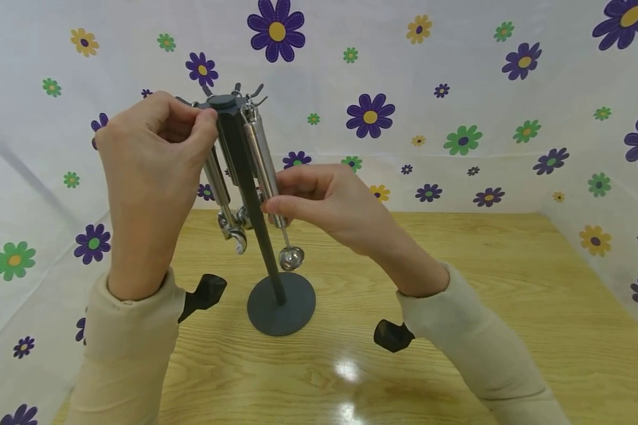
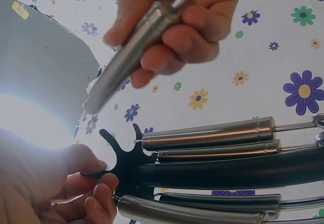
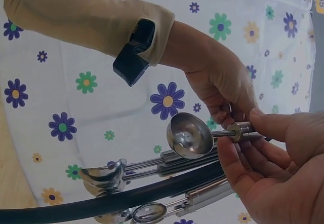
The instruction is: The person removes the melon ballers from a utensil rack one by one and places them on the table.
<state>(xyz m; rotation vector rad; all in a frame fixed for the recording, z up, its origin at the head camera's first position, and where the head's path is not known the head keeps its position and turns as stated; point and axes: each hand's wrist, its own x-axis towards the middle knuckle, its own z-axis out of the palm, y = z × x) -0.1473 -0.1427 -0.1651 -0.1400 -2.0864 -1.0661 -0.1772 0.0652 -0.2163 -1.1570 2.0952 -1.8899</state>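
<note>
Ladle (image 3: 190,135) pinched by its handle (image 2: 129,57) in the right hand (image 1: 335,203), beside the stand (image 1: 264,242) on the tabletop (image 1: 521,260); black hook (image 2: 93,175) pinched in the left hand (image 1: 154,147). Impossible to tell if hooked; might drop if released unseated, or rock the stand if tugged sideways.

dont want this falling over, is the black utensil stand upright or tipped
Upright. The utensil stand has its round base flat on the table, with the pole rising above it.
</note>
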